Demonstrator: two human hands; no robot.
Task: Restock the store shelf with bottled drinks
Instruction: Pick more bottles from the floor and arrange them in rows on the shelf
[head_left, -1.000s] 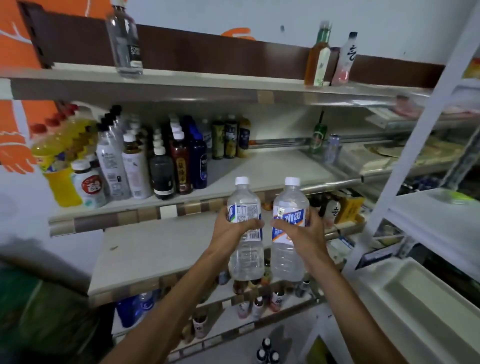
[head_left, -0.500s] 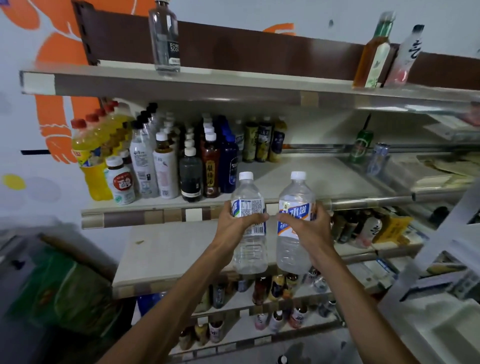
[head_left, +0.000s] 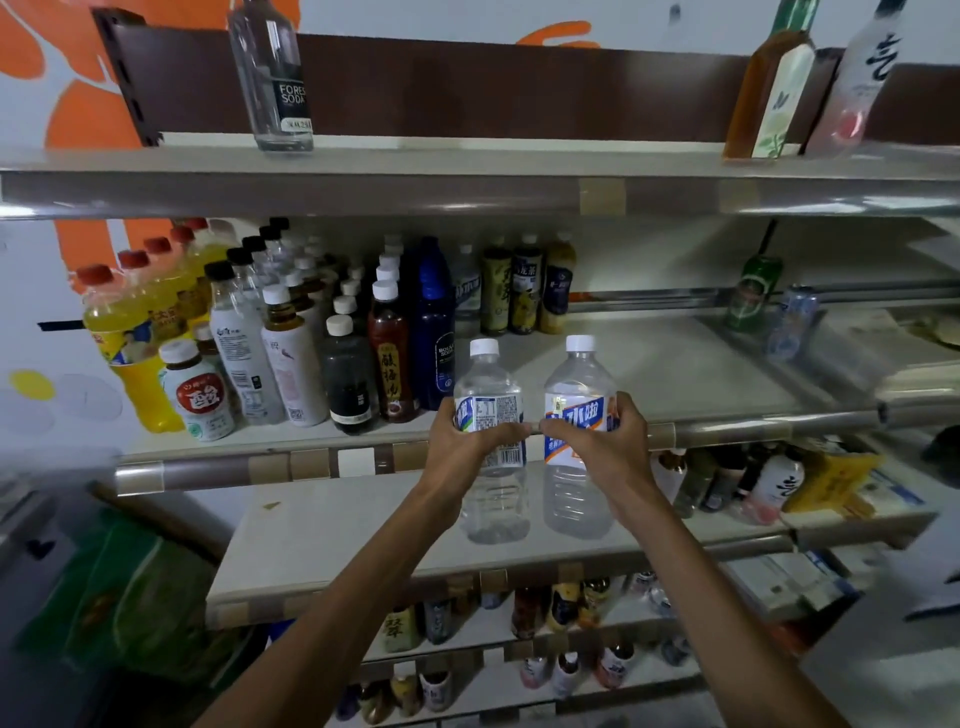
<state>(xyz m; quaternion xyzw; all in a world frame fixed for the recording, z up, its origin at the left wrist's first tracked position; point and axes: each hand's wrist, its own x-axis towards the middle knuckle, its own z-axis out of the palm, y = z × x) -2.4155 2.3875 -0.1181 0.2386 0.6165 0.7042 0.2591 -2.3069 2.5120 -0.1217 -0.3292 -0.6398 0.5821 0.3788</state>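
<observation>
I hold two clear water bottles upright, side by side, in front of the shelving. My left hand (head_left: 462, 449) grips the left water bottle (head_left: 491, 384) around its blue-and-white label. My right hand (head_left: 605, 449) grips the right water bottle (head_left: 579, 382) the same way. Both have white caps, which reach up level with the middle shelf (head_left: 675, 374). That shelf carries a crowd of mixed drink bottles (head_left: 291, 338) on its left half and is bare on the right behind my bottles.
The top shelf (head_left: 467, 161) bears a clear soda bottle (head_left: 272, 78) and two bottles at the right (head_left: 774, 88). A green can (head_left: 753, 291) and a blue can (head_left: 792, 322) stand far right on the middle shelf. A lower shelf (head_left: 332, 525) sits below my hands, with more bottles underneath.
My view has swung left and closer to the shelves. Both hands, still holding the bottles, have risen slightly toward the middle shelf.
</observation>
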